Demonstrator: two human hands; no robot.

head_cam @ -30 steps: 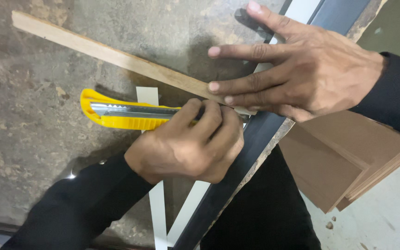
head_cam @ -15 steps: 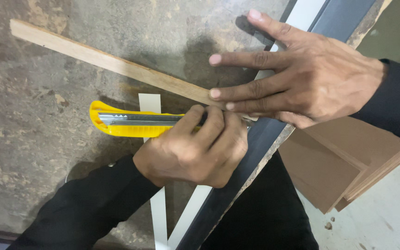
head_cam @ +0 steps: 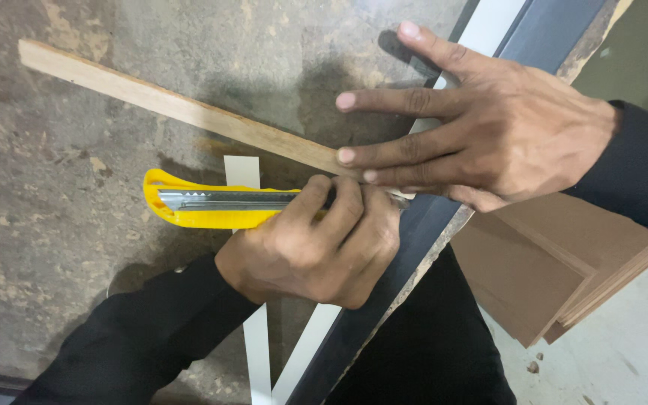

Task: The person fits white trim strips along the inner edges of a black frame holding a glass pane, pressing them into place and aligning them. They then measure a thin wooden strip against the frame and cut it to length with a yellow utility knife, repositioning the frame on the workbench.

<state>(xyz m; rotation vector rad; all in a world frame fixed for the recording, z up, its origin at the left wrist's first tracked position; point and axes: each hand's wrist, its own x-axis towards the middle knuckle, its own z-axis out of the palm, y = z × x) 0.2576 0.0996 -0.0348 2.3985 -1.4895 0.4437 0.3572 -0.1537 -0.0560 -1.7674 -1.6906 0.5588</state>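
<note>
My left hand (head_cam: 316, 247) is closed around a yellow utility knife (head_cam: 204, 206), whose tail points left; the blade end is hidden under my fingers. My right hand (head_cam: 481, 127) lies flat with its fingers spread, the fingertips pressing on the right end of a long thin wooden strip (head_cam: 181, 109). That strip runs diagonally from the upper left down to my hands. The knife lies just below the strip and crosses a narrow white strip (head_cam: 243, 172).
The surface is a mottled grey-brown slab (head_cam: 69, 240). A dark grey panel edge (head_cam: 414, 232) with a white band (head_cam: 305, 345) beside it runs diagonally past my hands. Brown boards (head_cam: 549, 277) are stacked at lower right, above a pale floor (head_cam: 624, 352).
My left hand and the knife have slid a little to the right along the wooden strip. My right hand stays pressed on the strip.
</note>
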